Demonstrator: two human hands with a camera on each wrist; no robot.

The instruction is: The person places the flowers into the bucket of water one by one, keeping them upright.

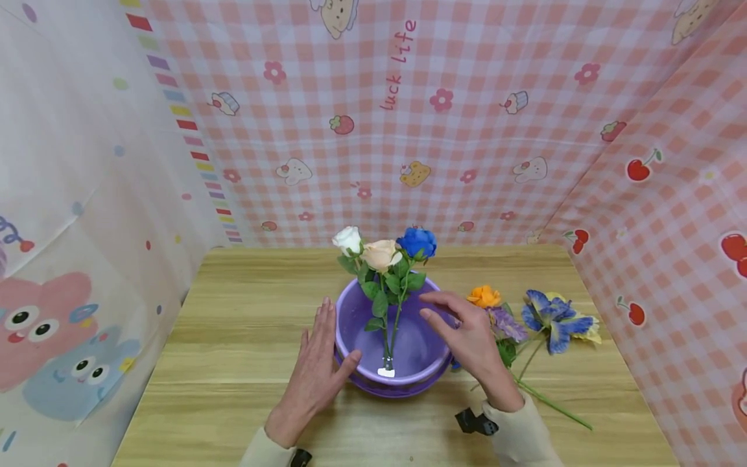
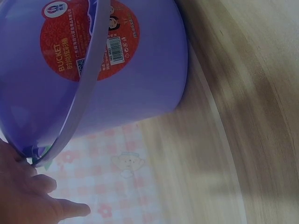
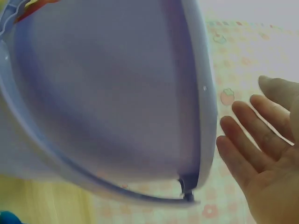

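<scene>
A purple bucket (image 1: 356, 331) stands on the table, holding a white rose (image 1: 348, 240), a peach rose (image 1: 381, 254) and a blue flower (image 1: 417, 242) that lean toward its far rim. My left hand (image 1: 318, 366) rests against the bucket's left side, fingers extended. In the left wrist view, its fingers are by the rim where the handle (image 2: 88, 84) joins. Over the right rim is my right hand (image 1: 469, 337), with fingers slightly bent and nothing in them. The right wrist view shows those fingers spread beside the rim (image 3: 205, 93).
Right of the bucket lie an orange flower (image 1: 484, 296), a purple flower (image 1: 508, 324) and a blue-and-yellow flower (image 1: 557, 321), with a long green stem (image 1: 554, 403) pointing toward the near right. Patterned cloth (image 1: 373, 155) hangs behind the wooden table (image 1: 233, 337) and along both sides.
</scene>
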